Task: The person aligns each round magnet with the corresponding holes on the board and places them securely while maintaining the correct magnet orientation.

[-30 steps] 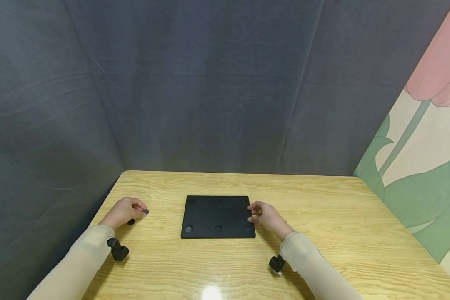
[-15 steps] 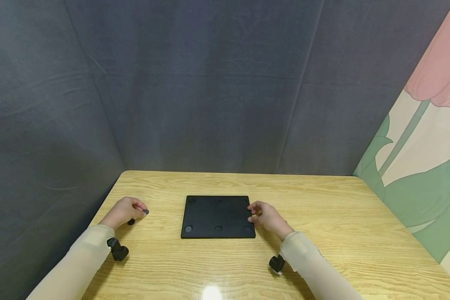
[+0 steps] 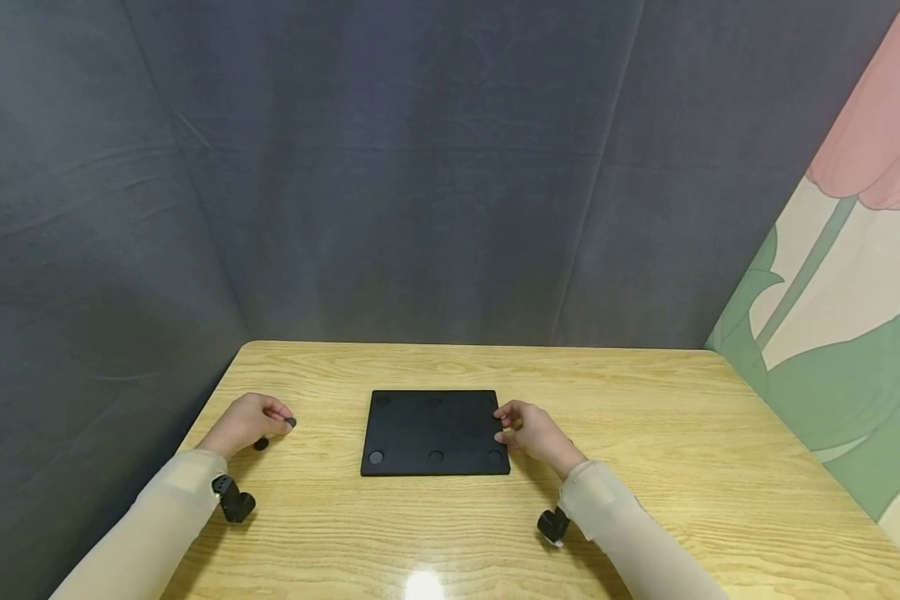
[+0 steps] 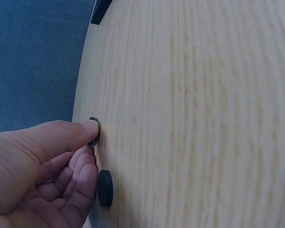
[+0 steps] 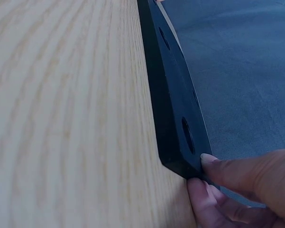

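Note:
Near the table's left edge, my left hand [image 3: 251, 422] pinches a small black disc [image 3: 291, 422] between thumb and fingers, low over the tabletop. A second black disc [image 4: 105, 188] lies on the wood beside those fingers in the left wrist view. In the middle of the table lies a flat black rectangular board [image 3: 435, 427] with round recesses along its near and far edges. Its near-left round spot [image 3: 376, 457] looks lighter grey than the others. My right hand [image 3: 532, 431] grips the board's right edge, the thumb on top and the fingers against the side.
The wooden table [image 3: 645, 417] extends well to the right of the board. A dark grey curtain [image 3: 420, 208] hangs behind and to the left. On the right stands a flower-patterned panel [image 3: 855, 333]. Each forearm carries a black wrist camera [image 3: 234, 500].

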Demonstrator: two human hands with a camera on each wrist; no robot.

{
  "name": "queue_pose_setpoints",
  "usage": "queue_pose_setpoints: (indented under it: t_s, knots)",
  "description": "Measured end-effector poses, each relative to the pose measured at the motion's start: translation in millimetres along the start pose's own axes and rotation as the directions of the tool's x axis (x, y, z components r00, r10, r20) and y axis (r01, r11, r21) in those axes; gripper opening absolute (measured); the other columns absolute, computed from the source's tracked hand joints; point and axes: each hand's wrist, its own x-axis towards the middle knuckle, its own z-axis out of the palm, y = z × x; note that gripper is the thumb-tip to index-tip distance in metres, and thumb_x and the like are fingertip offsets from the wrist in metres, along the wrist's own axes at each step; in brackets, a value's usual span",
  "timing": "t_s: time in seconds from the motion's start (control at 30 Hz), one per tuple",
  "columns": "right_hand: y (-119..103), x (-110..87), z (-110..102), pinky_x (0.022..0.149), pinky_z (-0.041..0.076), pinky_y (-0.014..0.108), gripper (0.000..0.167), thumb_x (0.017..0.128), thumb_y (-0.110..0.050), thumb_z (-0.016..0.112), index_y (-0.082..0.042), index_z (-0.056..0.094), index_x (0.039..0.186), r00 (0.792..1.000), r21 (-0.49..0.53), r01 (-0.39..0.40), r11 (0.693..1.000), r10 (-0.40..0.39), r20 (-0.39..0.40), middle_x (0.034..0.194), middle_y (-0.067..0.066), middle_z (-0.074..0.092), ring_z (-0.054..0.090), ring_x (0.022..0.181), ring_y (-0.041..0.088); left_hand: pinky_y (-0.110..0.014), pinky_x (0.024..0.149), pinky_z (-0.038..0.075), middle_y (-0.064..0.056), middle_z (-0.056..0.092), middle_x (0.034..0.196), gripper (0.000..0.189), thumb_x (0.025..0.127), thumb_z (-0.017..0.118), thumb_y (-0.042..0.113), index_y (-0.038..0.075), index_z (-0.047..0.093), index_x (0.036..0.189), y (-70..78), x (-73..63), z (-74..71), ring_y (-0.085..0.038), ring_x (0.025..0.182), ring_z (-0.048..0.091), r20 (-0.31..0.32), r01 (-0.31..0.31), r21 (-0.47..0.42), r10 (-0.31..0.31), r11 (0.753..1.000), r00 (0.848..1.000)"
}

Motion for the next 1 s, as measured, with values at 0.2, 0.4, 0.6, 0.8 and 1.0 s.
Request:
queue_pose_setpoints:
  t_s: [0.2, 0.4, 0.6, 0.8, 1.0]
  knots:
    - [0, 0.9, 0, 0.064, 0.054, 0.03, 0.031, 0.084, 0.005, 0.069, -0.001, 0.061, 0.113, 1.0, -0.004, -0.003, 1.0, 0.003, 0.002, 0.096, 0.009, 0.055, 0.057, 0.074, 0.017, -0.03, 0.065, 0.045, -0.009, 0.063, 0.087, 0.017, 0.085, 0.072, 0.01, 0.0, 0.067, 0.098, -0.6, 1.4, 0.5, -0.019, 0.076, 0.054, -0.007, 0.008, 0.002, -0.008, 1.0, 1.0]
    - [0, 0.4, 0, 0.065, 0.055, 0.03, 0.031, 0.083, 0.004, 0.07, -0.001, 0.062, 0.113, 1.0, -0.009, -0.002, 1.0, 0.002, 0.001, 0.096, 0.009, 0.056, 0.058, 0.074, 0.017, -0.03, 0.065, 0.045, -0.008, 0.063, 0.087, 0.017, 0.085, 0.072, 0.011, 0.001, 0.068, 0.098, -2.8, 4.7, 1.7, -0.019, 0.076, 0.055, 0.003, 0.009, -0.004, -0.009, 1.0, 1.0]
    - [0, -0.3, 1, 0.065, 0.055, 0.029, 0.031, 0.084, 0.004, 0.07, -0.002, 0.062, 0.113, 1.0, -0.014, -0.001, 1.0, 0.001, -0.002, 0.097, 0.009, 0.056, 0.058, 0.075, 0.017, -0.03, 0.064, 0.044, -0.007, 0.063, 0.085, 0.018, 0.085, 0.071, 0.012, 0.0, 0.068, 0.099, 2.9, 4.1, 0.7, -0.019, 0.075, 0.054, 0.011, -0.012, -0.015, 0.012, 1.0, 1.0]
    - [2, -0.3, 1, 0.065, 0.055, 0.03, 0.03, 0.084, 0.004, 0.07, -0.002, 0.062, 0.113, 1.0, -0.021, 0.006, 1.0, -0.006, -0.006, 0.097, 0.009, 0.056, 0.057, 0.075, 0.017, -0.03, 0.065, 0.044, -0.006, 0.064, 0.085, 0.017, 0.086, 0.07, 0.011, 0.0, 0.068, 0.098, 18.5, 5.3, -1.9, -0.019, 0.076, 0.053, 0.016, -0.071, -0.024, 0.072, 0.997, 0.997]
    - [0, 0.0, 0, 0.066, 0.055, 0.03, 0.03, 0.084, 0.004, 0.07, -0.002, 0.062, 0.113, 1.0, -0.024, 0.002, 1.0, -0.002, -0.007, 0.097, 0.009, 0.056, 0.058, 0.076, 0.017, -0.031, 0.071, 0.044, -0.007, 0.066, 0.09, 0.016, 0.088, 0.067, 0.011, 0.002, 0.069, 0.101, 39.7, 9.1, -6.0, -0.022, 0.082, 0.056, 0.02, -0.104, -0.011, 0.105, 0.994, 0.994]
